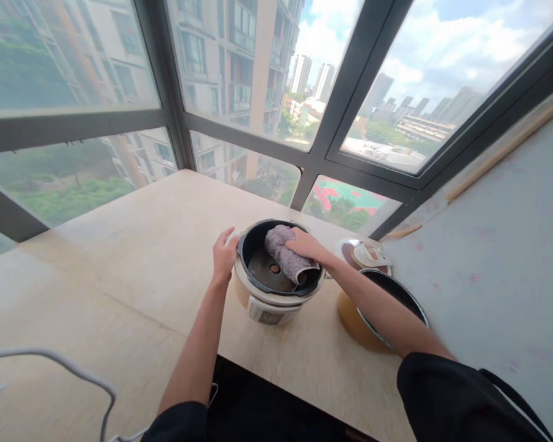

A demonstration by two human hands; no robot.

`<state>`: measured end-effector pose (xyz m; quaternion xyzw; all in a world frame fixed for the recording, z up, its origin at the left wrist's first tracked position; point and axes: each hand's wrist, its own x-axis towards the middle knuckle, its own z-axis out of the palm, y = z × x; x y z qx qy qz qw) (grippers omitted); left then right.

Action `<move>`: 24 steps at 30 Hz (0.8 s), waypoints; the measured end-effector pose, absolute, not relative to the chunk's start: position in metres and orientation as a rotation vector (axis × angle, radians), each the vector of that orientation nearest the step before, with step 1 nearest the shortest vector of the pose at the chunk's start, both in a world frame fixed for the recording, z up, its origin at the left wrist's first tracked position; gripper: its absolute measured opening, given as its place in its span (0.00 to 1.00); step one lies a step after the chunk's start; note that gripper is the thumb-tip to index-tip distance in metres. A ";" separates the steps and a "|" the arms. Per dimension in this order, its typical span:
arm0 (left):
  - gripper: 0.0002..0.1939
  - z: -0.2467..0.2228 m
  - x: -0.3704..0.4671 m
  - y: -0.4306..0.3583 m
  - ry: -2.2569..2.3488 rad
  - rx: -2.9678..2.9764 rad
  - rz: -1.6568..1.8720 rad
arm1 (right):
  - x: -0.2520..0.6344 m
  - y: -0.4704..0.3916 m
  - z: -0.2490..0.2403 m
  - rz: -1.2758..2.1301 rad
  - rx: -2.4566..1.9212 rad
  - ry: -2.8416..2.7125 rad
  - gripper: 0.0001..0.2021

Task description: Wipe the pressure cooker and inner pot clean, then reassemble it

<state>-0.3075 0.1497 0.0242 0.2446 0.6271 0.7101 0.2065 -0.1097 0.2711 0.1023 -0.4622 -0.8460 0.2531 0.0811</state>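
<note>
An electric pressure cooker [267, 301] with a white and beige body stands on the ledge, its lid off. Inside its dark pot cavity, a small round metal disc shows at the middle of the floor. My right hand [304, 244] is closed around a bunched grey towel [283, 248], which lies against the inner right side of the cavity. At the cooker's left rim is my left hand [224, 253], fingers stretched out and apart; its palm side faces the rim and seems to touch it.
Right of the cooker stands a golden-brown inner pot [357, 319], partly under my right forearm. Behind it lies a round lid [368, 255] with a white handle. A grey cable [69, 366] curves across the ledge [96, 258] at lower left. Windows [244, 67] enclose the back; a wall [498, 264] bounds the right.
</note>
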 end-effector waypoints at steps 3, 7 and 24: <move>0.20 0.021 -0.307 0.149 1.708 0.683 2.021 | -0.143 0.272 0.087 0.799 -1.394 -2.701 0.21; 0.19 0.018 -0.305 0.149 1.680 0.645 2.068 | -0.176 0.265 0.079 0.872 -1.260 -2.866 0.23; 0.19 0.018 -0.305 0.150 1.709 0.602 2.079 | -0.129 0.245 0.096 0.680 -0.251 -3.747 0.23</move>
